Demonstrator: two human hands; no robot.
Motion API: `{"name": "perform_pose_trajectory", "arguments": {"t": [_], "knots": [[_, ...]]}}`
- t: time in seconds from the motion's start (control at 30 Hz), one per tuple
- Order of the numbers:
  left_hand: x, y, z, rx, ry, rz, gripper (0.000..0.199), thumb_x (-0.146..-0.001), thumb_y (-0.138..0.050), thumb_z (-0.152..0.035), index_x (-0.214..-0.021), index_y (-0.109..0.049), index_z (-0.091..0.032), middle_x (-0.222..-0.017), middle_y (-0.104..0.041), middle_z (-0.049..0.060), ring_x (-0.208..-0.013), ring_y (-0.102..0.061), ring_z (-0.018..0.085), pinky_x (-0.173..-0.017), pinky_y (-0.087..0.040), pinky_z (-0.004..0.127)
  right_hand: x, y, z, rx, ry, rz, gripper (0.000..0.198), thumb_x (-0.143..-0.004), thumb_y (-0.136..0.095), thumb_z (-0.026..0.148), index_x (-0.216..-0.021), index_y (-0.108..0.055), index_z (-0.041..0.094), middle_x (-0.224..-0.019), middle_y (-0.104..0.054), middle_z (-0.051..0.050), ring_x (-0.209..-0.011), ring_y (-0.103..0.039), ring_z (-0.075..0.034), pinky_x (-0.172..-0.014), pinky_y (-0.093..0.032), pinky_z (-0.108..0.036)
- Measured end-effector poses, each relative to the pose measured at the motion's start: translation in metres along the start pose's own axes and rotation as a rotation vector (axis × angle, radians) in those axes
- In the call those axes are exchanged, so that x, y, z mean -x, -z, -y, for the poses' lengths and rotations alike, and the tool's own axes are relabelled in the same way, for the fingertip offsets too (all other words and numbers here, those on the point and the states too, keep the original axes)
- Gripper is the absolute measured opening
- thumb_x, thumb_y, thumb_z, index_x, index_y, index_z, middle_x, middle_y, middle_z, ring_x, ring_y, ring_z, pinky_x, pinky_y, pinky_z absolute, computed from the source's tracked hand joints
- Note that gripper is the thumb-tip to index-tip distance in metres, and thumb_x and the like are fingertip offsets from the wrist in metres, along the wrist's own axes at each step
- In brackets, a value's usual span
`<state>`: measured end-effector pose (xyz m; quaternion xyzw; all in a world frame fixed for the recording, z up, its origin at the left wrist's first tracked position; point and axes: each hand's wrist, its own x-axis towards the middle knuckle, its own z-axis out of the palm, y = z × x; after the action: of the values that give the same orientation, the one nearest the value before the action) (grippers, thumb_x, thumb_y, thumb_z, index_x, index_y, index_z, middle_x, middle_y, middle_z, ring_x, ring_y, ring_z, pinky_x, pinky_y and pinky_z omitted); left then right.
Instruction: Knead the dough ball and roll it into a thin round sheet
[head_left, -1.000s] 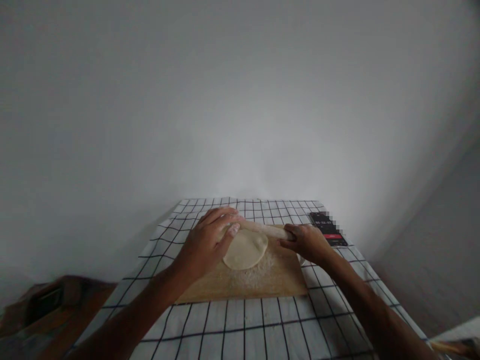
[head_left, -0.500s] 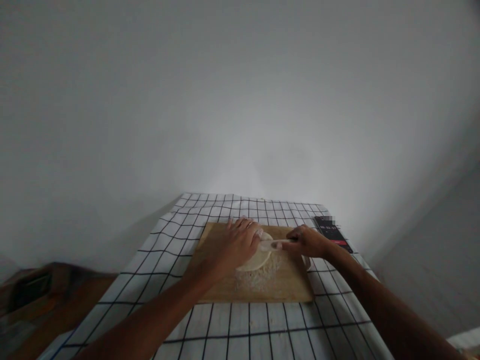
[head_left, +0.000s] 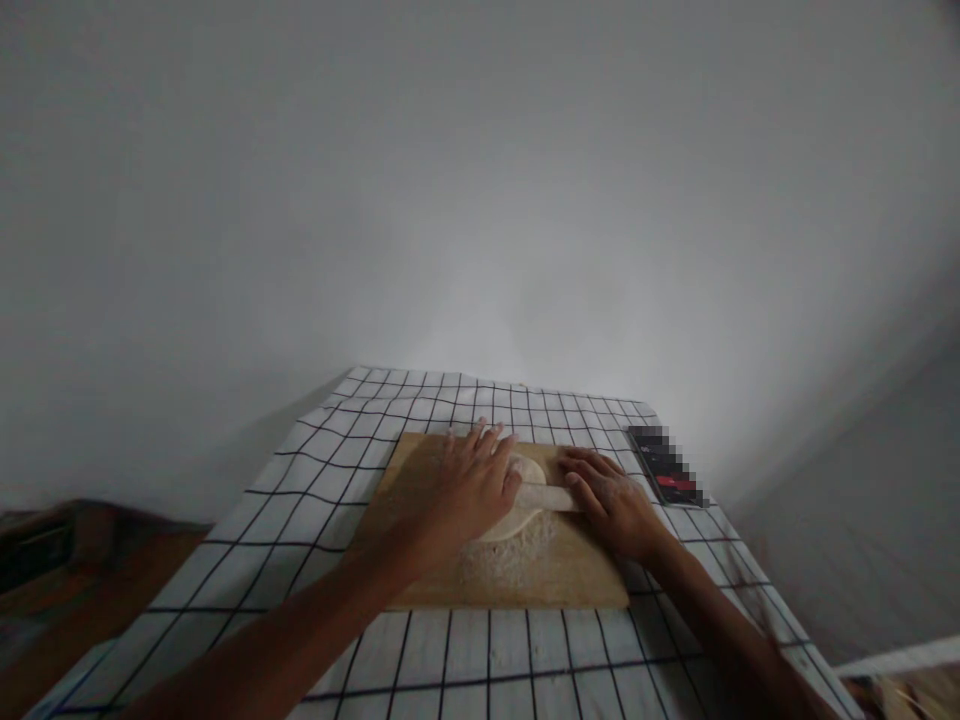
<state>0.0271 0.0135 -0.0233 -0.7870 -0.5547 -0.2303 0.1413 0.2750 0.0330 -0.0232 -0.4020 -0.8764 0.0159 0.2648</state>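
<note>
A pale rolling pin [head_left: 551, 497] lies crosswise over a flat, round piece of dough [head_left: 529, 472] on a wooden board [head_left: 555, 578]. My left hand [head_left: 480, 478] rests flat over the pin's left part and the dough, its floury fingers spread and pointing away from me; it hides that end of the pin. On the pin's right end lies my right hand [head_left: 606, 500], palm down with the fingers stretched out rather than wrapped round it. Loose flour [head_left: 510, 560] is scattered on the board just in front of the dough.
The board lies on a white tablecloth [head_left: 450, 660] with a black grid. A phone [head_left: 667, 468] lies at the right edge, beyond my right hand. Behind the table rises a plain wall [head_left: 480, 200]. Brown furniture [head_left: 97, 560] stands lower at the left.
My right hand has loosened from a grip round the pin's end to lying flat on it. My left fingers have spread wider. The view has shifted slightly.
</note>
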Motion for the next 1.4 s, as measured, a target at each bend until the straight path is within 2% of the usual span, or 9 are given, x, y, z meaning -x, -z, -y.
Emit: {"name": "perform_pose_trajectory", "arguments": {"t": [0.27, 0.43, 0.57, 0.67, 0.77, 0.87, 1.07, 1.27, 1.4], "knots": [[0.006, 0.023, 0.001, 0.043, -0.163, 0.143, 0.049, -0.099, -0.043, -0.029, -0.144, -0.047, -0.010, -0.153, -0.045, 0.017, -0.145, -0.035, 0.034, -0.115, -0.035, 0.057, 0.043, 0.004, 0.042, 0.045, -0.129, 0.002, 0.040, -0.104, -0.043, 0.037, -0.140, -0.056, 0.028, -0.146, -0.056, -0.002, -0.139, -0.048, -0.023, -0.113, -0.045, -0.045], [0.013, 0.034, 0.005, 0.053, -0.247, 0.144, 0.049, -0.101, -0.040, -0.031, -0.145, -0.045, -0.009, -0.153, -0.045, 0.016, -0.146, -0.035, 0.031, -0.118, -0.032, 0.051, 0.060, 0.004, 0.061, 0.069, -0.148, -0.009, 0.040, -0.103, -0.047, 0.035, -0.142, -0.054, 0.032, -0.143, -0.059, 0.001, -0.136, -0.051, -0.023, -0.110, -0.049, -0.045], [0.010, 0.024, 0.009, 0.080, -0.224, 0.097, 0.047, -0.101, -0.041, -0.031, -0.143, -0.047, -0.010, -0.151, -0.048, 0.016, -0.145, -0.037, 0.030, -0.118, -0.033, 0.050, 0.043, 0.004, 0.043, 0.105, -0.135, -0.004, 0.036, -0.103, -0.044, 0.035, -0.135, -0.060, 0.030, -0.143, -0.059, 0.000, -0.138, -0.048, -0.025, -0.112, -0.045, -0.050], [0.003, 0.006, 0.010, 0.098, -0.116, 0.016, 0.047, -0.102, -0.040, -0.031, -0.144, -0.047, -0.013, -0.150, -0.049, 0.016, -0.145, -0.037, 0.032, -0.117, -0.032, 0.054, 0.012, 0.001, 0.015, 0.089, -0.140, -0.036, 0.038, -0.105, -0.037, 0.034, -0.129, -0.064, 0.022, -0.138, -0.063, -0.007, -0.136, -0.050, -0.026, -0.114, -0.043, -0.050], [-0.001, -0.008, 0.009, 0.106, -0.004, -0.004, 0.046, -0.101, -0.042, -0.033, -0.143, -0.049, -0.014, -0.149, -0.050, 0.017, -0.142, -0.041, 0.034, -0.114, -0.035, 0.057, -0.013, -0.003, -0.006, 0.060, -0.110, 0.013, 0.042, -0.106, -0.034, 0.035, -0.124, -0.067, 0.018, -0.135, -0.064, -0.011, -0.133, -0.053, -0.026, -0.114, -0.042, -0.050], [0.000, -0.010, 0.008, 0.109, 0.001, -0.003, 0.047, -0.101, -0.041, -0.033, -0.142, -0.049, -0.013, -0.149, -0.050, 0.018, -0.142, -0.041, 0.033, -0.113, -0.036, 0.055, -0.015, -0.004, -0.010, 0.036, -0.119, 0.060, 0.043, -0.106, -0.034, 0.036, -0.130, -0.064, 0.018, -0.139, -0.062, -0.012, -0.136, -0.050, -0.026, -0.114, -0.042, -0.052], [0.006, 0.006, 0.009, 0.087, -0.165, 0.075, 0.048, -0.099, -0.043, -0.030, -0.140, -0.050, -0.007, -0.148, -0.050, 0.021, -0.142, -0.040, 0.035, -0.115, -0.034, 0.054, 0.031, 0.002, 0.026, 0.046, -0.176, 0.026, 0.042, -0.105, -0.036, 0.035, -0.138, -0.058, 0.021, -0.147, -0.055, -0.006, -0.144, -0.040, -0.026, -0.116, -0.041, -0.052], [0.007, 0.029, 0.019, 0.121, -0.285, 0.265, 0.054, -0.098, -0.039, -0.030, -0.146, -0.044, -0.004, -0.152, -0.044, 0.021, -0.143, -0.040, 0.029, -0.116, -0.034, 0.044, 0.078, -0.004, 0.072, 0.074, -0.221, -0.080, 0.037, -0.101, -0.047, 0.035, -0.136, -0.058, 0.032, -0.139, -0.061, -0.001, -0.128, -0.059, -0.027, -0.100, -0.058, -0.049], [0.011, 0.042, 0.026, 0.172, -0.342, 0.348, 0.055, -0.099, -0.038, -0.030, -0.149, -0.041, -0.007, -0.154, -0.042, 0.017, -0.143, -0.041, 0.026, -0.115, -0.037, 0.038, 0.100, -0.013, 0.086, 0.168, -0.098, -0.127, 0.060, -0.095, -0.054, 0.032, -0.152, -0.036, 0.040, -0.137, -0.062, 0.000, -0.120, -0.064, -0.032, -0.088, -0.063, -0.054]]}}
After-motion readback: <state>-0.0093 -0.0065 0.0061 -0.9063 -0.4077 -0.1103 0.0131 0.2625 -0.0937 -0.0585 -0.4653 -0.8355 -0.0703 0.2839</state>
